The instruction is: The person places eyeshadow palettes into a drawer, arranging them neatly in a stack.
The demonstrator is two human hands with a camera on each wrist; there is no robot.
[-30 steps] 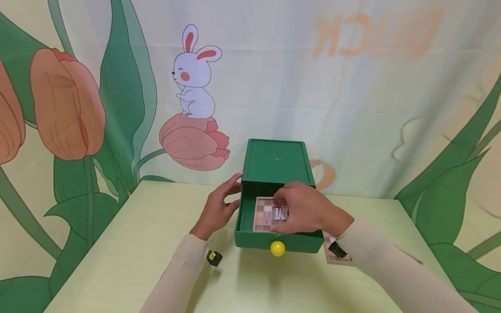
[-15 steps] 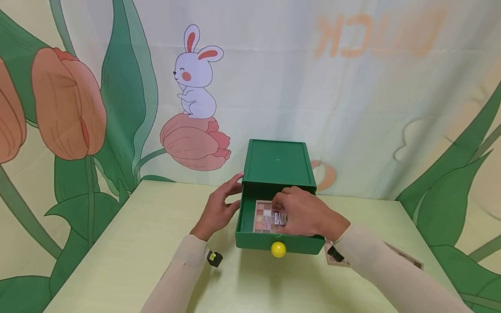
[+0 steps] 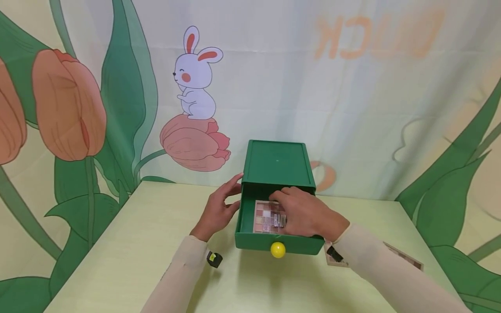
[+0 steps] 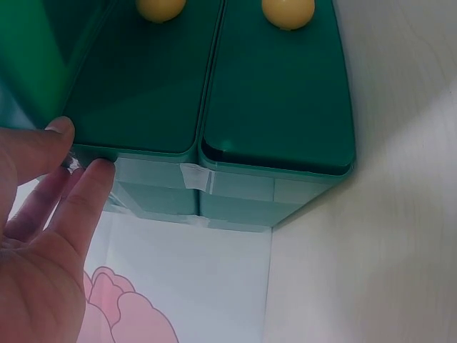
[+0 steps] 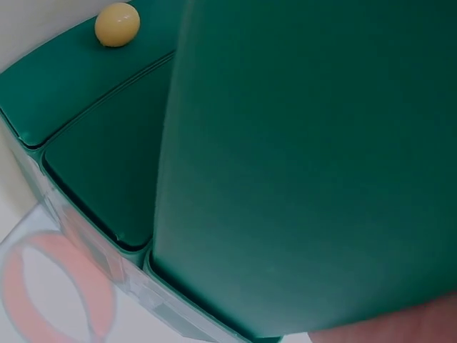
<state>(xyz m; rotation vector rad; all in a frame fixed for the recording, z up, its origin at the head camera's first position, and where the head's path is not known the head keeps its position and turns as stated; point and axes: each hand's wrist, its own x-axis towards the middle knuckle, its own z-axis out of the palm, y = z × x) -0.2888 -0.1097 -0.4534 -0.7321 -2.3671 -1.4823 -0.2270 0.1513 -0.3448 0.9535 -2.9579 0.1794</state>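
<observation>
A stacked green drawer cabinet [image 3: 278, 163] has its top drawer [image 3: 270, 244], with a yellow round knob [image 3: 278, 250], pulled out. In the drawer lies an eyeshadow palette [image 3: 266, 217] with printed lettering on its clear lid. My right hand [image 3: 307, 213] reaches in from the right, fingers curled over the palette's right part and far edge; the fingertips are partly hidden. My left hand [image 3: 217, 211] touches the cabinet's left side with extended fingers, thumb near the front corner. In the left wrist view, thumb and fingers [image 4: 86, 207] meet that corner, above two shut drawers [image 4: 278, 93].
Under my right forearm another palette [image 3: 335, 260] lies on the pale table [image 3: 148, 226], and a further one [image 3: 409, 258] shows to the right. Behind stands a printed curtain [image 3: 266, 78] with a rabbit and tulips. A black wrist camera [image 3: 214, 259] hangs at the left cuff.
My right hand has lowered slightly with the palette, which now sits a little deeper and nearer the drawer front. The left hand keeps its place.
</observation>
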